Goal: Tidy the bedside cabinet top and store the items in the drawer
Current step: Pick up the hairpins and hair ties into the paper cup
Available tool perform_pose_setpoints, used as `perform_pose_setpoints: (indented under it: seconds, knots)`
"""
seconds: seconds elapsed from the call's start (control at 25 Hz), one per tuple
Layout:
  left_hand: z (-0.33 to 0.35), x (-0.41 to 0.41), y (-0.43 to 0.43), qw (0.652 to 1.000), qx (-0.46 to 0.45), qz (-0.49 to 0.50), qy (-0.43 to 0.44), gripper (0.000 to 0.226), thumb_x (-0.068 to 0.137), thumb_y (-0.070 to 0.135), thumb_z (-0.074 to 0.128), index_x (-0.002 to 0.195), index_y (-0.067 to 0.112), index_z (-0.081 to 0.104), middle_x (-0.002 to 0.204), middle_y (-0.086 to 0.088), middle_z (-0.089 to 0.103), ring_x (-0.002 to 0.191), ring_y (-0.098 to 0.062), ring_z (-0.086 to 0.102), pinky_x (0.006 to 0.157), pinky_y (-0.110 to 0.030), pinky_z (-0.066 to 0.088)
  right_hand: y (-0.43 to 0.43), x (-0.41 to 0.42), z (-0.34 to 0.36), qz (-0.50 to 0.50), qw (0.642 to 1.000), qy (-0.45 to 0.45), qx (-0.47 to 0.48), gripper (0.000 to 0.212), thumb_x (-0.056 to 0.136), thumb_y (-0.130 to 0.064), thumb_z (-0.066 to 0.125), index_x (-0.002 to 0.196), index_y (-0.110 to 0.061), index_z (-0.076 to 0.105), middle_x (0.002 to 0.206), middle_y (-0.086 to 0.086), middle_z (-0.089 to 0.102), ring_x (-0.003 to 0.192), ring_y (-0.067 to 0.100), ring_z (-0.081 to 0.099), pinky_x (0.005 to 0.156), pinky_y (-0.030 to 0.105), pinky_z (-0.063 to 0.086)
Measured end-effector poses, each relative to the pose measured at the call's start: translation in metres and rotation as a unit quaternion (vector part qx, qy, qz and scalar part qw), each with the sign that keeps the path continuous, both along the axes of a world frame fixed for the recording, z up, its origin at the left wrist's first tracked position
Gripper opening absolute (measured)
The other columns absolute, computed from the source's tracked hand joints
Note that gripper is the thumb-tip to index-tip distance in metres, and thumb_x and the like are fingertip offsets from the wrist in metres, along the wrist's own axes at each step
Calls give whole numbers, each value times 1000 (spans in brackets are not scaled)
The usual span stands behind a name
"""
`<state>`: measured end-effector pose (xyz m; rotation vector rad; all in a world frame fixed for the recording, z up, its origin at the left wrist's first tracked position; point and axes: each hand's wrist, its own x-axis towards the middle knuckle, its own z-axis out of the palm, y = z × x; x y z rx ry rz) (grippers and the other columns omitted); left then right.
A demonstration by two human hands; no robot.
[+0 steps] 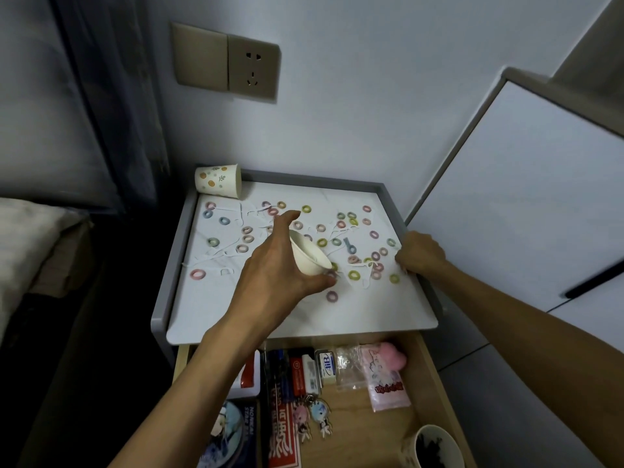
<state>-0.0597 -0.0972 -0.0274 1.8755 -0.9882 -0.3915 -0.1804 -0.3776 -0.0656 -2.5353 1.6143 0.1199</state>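
Several small coloured rings (354,274) and white floss picks lie scattered over the white cabinet top (256,312). My left hand (273,271) holds a plain white paper cup (309,255) tilted above the middle of the top. At the right edge of the top rests my right hand (420,253), fingers curled; what they pinch is hidden. A patterned paper cup (218,180) lies on its side at the back left corner. Below the top, the wooden drawer (435,369) is pulled open.
The drawer holds erasers (326,364), a pink packet (388,383), keychains (312,417), a red box (282,444), a blue tin (233,430) and a dark-filled cup (434,447). A bed (30,238) is left; a wall socket (253,67) behind; a white door (540,204) right.
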Motion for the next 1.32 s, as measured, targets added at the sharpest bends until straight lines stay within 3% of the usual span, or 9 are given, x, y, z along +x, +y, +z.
perform_pose_setpoints:
  seconds: [0.16,0.32,0.44,0.56,0.72,0.88,1.0,1.16,1.32]
  knots:
    - [0,2,0,1000,2,7,-3,103,65,37,88,146,34,25,136,6,52,102,-5,43,79,-23,36,11,-10,8,247,965,-79,-25,17,94,-21,61,108,-13,66,101,6,69,86,19,63,79,30,52]
    - [1,-1,-1,1000,8,4,-4,102,65,36,88,146,33,25,137,5,52,113,-14,51,79,-22,35,16,-6,7,393,919,19,18,17,91,-15,64,107,-17,70,104,1,69,93,15,62,75,20,51]
    - [-1,1,0,1000,6,4,-8,102,66,37,87,146,34,25,137,6,52,114,-13,50,80,-22,35,14,2,2,392,919,25,27,34,84,-15,73,117,-19,63,111,-3,58,96,10,53,63,6,36]
    - [-1,3,0,1000,2,9,1,102,65,37,88,145,34,26,135,5,52,106,-10,47,80,-25,40,10,8,-2,385,920,51,50,48,81,-17,76,125,-18,57,118,-4,50,105,12,48,70,7,33]
    - [-2,3,-2,1000,8,10,0,102,65,38,88,146,35,25,137,6,52,113,-14,51,80,-24,37,5,19,-5,392,914,86,57,35,81,-20,77,114,-16,64,113,-1,59,103,15,55,79,16,41]
    - [-4,5,-3,1000,8,9,-5,102,64,39,88,145,35,26,136,7,52,107,-10,48,79,-23,36,7,29,-6,395,909,125,41,30,83,-22,75,109,-12,68,102,2,63,92,16,57,74,21,41]
    - [-4,5,-3,1000,9,12,-4,102,64,39,88,145,35,26,134,6,52,101,-6,43,78,-24,36,6,27,-5,390,913,116,38,22,85,-21,72,103,-10,69,95,5,66,85,15,56,69,19,39]
    - [-3,6,-4,1000,7,13,-2,102,64,39,88,145,35,27,132,6,53,101,-9,44,78,-26,39,-2,19,14,396,916,67,6,13,88,-22,69,87,-11,64,78,2,62,70,11,53,71,35,48]
    - [-2,5,-4,1000,12,12,0,103,64,39,88,146,35,25,138,5,50,113,-16,50,80,-26,39,-5,17,25,391,916,86,12,21,89,-20,69,108,-13,69,97,4,71,80,13,66,81,34,56]
